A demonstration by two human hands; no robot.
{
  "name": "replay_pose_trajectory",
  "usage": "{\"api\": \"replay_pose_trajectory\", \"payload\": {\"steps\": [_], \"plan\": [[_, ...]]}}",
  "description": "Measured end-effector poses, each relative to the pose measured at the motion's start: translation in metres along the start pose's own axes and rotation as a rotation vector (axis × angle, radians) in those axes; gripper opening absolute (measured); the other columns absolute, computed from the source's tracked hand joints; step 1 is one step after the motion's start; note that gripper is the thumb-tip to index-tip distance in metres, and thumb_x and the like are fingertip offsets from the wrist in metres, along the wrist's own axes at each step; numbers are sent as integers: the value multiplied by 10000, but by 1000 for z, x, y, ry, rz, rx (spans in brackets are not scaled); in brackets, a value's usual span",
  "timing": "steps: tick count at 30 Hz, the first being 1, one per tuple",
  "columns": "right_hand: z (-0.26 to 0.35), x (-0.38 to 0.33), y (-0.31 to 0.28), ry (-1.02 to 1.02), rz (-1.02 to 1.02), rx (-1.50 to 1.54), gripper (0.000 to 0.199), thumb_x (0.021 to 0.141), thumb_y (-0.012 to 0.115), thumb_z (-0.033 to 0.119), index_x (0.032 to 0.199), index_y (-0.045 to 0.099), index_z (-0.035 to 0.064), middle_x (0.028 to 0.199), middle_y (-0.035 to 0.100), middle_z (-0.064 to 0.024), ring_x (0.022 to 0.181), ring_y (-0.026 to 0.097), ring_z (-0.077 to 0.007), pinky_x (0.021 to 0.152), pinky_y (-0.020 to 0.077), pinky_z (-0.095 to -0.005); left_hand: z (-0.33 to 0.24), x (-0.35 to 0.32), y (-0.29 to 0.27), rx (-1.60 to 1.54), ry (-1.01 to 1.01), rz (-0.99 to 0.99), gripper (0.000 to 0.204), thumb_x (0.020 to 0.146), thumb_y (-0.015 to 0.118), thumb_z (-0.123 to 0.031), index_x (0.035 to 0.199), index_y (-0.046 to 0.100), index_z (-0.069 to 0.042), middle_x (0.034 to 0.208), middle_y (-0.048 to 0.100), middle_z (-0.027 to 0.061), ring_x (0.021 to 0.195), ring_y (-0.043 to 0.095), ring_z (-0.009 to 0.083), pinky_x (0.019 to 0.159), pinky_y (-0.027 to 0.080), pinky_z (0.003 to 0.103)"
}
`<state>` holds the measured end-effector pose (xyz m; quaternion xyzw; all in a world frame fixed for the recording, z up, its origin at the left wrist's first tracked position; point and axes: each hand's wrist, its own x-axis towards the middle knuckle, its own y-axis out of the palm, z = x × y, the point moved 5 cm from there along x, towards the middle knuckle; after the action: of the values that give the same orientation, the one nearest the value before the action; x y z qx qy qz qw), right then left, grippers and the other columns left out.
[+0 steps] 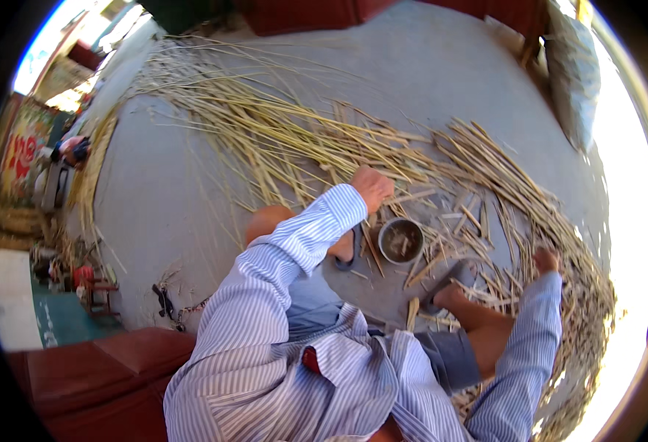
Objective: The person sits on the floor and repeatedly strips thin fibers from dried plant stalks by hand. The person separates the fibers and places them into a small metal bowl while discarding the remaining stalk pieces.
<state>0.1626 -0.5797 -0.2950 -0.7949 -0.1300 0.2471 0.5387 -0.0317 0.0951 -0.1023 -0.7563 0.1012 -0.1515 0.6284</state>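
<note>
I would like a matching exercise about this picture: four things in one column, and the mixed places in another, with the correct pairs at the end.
Things:
1. round bowl
2. left hand
3. right hand
4. large sack

Places:
A. over the dry strips on the right side
B. near the picture's upper right
C. between the two feet
D. just above and left of the bowl in the picture

Pairs: 1-C, 2-D, 3-A, 4-B

hands (372,188) (547,260): 2 | bowl (401,241): 1 | sandals (464,273): 2 | sack (573,81): 1 | stalks (265,118): probably dozens, overlap blurs count
</note>
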Motion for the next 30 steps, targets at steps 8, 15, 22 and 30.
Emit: {"api": "replay_pose_trajectory", "payload": {"steps": [8,15,22,30], "plan": [[189,100,-96,426,-3,822,352,743,654,281,961,695,8,1017,668,-259,992,639,-395,853,508,-429,-37,-50,191,-218,-140,512,252,791,713,-248,905,579,-67,900,617,150,861,633,348,713,493,473],[284,130,-51,277,178,967,418,780,664,246,1138,642,32,1094,663,-226,1054,626,-379,916,497,-437,-73,-34,265,-62,36,552,267,721,697,-77,961,585,-38,926,615,136,846,650,311,703,534,405],[275,202,-33,423,-141,1211,344,803,591,165,1097,615,-12,941,676,-233,926,649,-389,824,506,-456,-61,-39,317,64,4,595,578,721,738,-83,1258,546,9,1104,603,172,913,637,270,719,530,366],[196,261,-44,575,-470,760,402,814,581,78,1214,577,41,1243,589,-210,1088,588,-394,908,489,-445,-89,-29,319,-131,71,657,235,652,735,-54,856,619,-67,815,646,111,738,656,264,580,526,368]]}}
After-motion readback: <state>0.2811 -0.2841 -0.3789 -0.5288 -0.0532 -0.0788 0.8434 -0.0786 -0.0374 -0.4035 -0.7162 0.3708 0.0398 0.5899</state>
